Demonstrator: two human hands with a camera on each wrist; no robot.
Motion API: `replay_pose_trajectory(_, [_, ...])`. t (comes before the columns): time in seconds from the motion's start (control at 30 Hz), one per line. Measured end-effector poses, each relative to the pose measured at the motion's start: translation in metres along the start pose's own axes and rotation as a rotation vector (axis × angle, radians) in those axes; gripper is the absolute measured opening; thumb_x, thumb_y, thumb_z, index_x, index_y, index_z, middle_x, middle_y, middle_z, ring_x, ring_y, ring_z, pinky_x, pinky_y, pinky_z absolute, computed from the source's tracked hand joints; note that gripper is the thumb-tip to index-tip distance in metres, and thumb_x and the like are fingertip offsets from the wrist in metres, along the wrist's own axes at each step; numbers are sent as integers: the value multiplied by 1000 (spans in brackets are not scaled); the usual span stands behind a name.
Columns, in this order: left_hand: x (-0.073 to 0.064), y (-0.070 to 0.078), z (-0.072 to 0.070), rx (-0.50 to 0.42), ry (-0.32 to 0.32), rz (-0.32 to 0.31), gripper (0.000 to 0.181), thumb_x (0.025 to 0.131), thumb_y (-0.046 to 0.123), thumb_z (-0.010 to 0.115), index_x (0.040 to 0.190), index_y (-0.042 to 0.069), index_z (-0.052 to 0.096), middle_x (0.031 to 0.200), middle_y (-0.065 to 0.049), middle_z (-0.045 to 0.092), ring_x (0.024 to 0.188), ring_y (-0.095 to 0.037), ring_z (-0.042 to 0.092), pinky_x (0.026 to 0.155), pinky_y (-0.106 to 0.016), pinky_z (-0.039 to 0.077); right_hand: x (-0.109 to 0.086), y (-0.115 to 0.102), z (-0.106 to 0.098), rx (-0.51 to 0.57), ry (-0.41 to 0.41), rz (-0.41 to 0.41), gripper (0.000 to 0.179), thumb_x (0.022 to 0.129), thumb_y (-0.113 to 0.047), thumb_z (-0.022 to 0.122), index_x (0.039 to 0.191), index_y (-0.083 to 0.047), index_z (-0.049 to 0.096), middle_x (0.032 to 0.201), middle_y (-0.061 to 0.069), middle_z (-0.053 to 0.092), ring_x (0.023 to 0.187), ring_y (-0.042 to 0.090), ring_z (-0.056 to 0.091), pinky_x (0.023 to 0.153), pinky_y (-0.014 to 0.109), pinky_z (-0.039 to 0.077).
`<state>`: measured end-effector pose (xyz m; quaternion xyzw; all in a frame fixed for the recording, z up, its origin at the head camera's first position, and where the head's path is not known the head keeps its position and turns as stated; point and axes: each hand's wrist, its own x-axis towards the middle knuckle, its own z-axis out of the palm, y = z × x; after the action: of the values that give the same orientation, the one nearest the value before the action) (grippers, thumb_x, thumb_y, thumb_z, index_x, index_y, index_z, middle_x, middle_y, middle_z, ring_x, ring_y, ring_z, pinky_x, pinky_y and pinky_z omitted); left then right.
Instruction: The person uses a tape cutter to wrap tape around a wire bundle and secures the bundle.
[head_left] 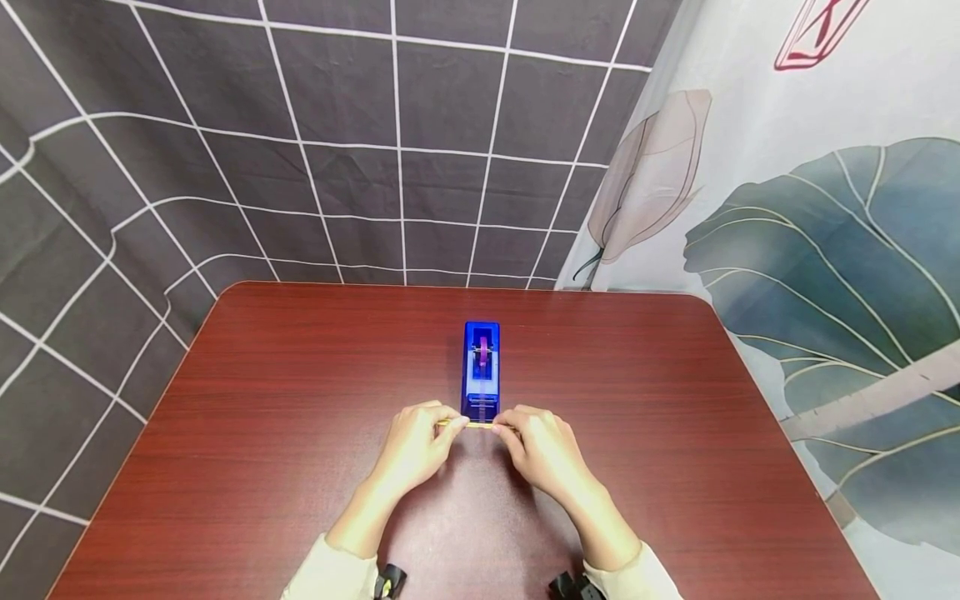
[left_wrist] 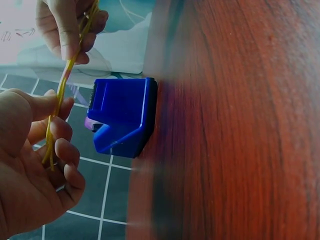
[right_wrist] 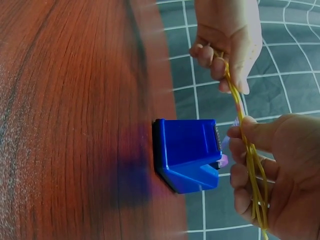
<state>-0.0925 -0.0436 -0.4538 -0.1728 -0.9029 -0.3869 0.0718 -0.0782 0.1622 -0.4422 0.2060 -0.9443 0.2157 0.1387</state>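
A blue tape dispenser (head_left: 471,392) stands on the table with a roll of purple tape (head_left: 483,350) in it. Right in front of its cutting edge, both hands hold a bundle of yellow rubber bands (right_wrist: 233,85) stretched sideways between them. My left hand (head_left: 418,442) pinches one end between thumb and fingers; the bands' tail lies along its curled fingers. The other end is pinched by my right hand (head_left: 546,446), with loose loops hanging across the palm. Between the hands a pinkish patch shows on the bundle, close to the serrated cutter (right_wrist: 217,137).
The reddish-brown wooden table (head_left: 300,375) has rounded far corners. Behind it hangs a dark grey curtain (head_left: 450,100) with a white grid, and a leaf-patterned curtain (head_left: 825,250) hangs at the right. Black wrist devices (head_left: 573,586) sit at both cuffs.
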Motion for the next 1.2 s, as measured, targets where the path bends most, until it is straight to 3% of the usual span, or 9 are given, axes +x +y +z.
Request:
replay_pose_trajectory(0.63, [0, -1, -1, -3, 20, -8, 7, 89, 20, 77, 87, 13, 79, 71, 12, 59, 63, -13, 59, 61, -30, 44, 1, 0, 1, 47, 38, 39, 4, 89, -21, 79, 86, -19, 77, 76, -12, 64, 61, 6, 53, 56, 30, 46])
replay_pose_trajectory(0.9, [-1, -1, -1, 9, 18, -11, 5, 89, 19, 78, 87, 14, 78, 70, 15, 55, 60, -2, 50, 60, -28, 42, 1, -1, 1, 56, 48, 47, 4, 87, -20, 80, 86, -19, 77, 77, -11, 66, 62, 7, 56, 56, 31, 47])
replay_pose_trajectory(1.2, [0, -1, -1, -3, 21, -24, 4, 88, 18, 79, 86, 15, 78, 69, 16, 54, 60, -1, 48, 59, -26, 41, 1, 0, 2, 61, 78, 31, 4, 86, -19, 82, 86, -18, 77, 78, -10, 67, 62, 6, 57, 55, 30, 47])
